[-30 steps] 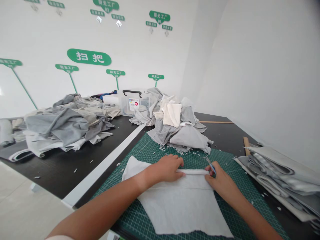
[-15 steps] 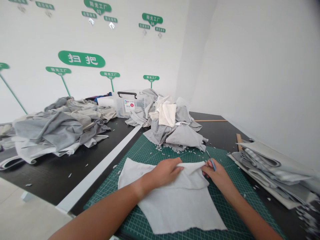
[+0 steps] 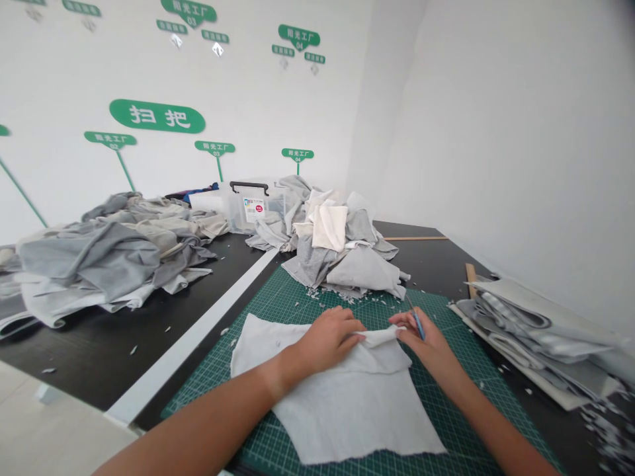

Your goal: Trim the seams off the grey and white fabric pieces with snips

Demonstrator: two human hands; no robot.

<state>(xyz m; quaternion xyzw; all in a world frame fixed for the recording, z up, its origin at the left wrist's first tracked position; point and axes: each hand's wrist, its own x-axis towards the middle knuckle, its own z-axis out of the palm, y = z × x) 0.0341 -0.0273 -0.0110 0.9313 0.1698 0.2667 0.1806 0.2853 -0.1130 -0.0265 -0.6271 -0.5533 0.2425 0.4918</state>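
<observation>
A light grey cloth (image 3: pixel 357 416) lies partly folded over on the green cutting mat (image 3: pixel 446 370), its upper edge raised in a fold. My left hand (image 3: pixel 330 337) is closed on that fold near its middle, thumb pressed against the fabric. At the fold's right end is my right hand (image 3: pixel 419 334), its thumb by the corner and its index finger slightly lifted. Tucked in the right hand is a slim tool with a blue handle (image 3: pixel 419 326) and a thin metal tip pointing up and away; its exact kind is hard to make out.
Beyond the mat rises a heap of grey and cream cloths (image 3: pixel 342 251) with scraps around it. A clear plastic box (image 3: pixel 253 208) stands behind. Another cloth pile (image 3: pixel 94 258) covers the left table, and folded fabric (image 3: pixel 536 337) is stacked at right, beside a wooden strip (image 3: pixel 471 279).
My right fingers have loosened at the cloth's corner, the index finger lifting and shifting slightly left. My left hand has flattened a little over the fold. The view has moved slightly.
</observation>
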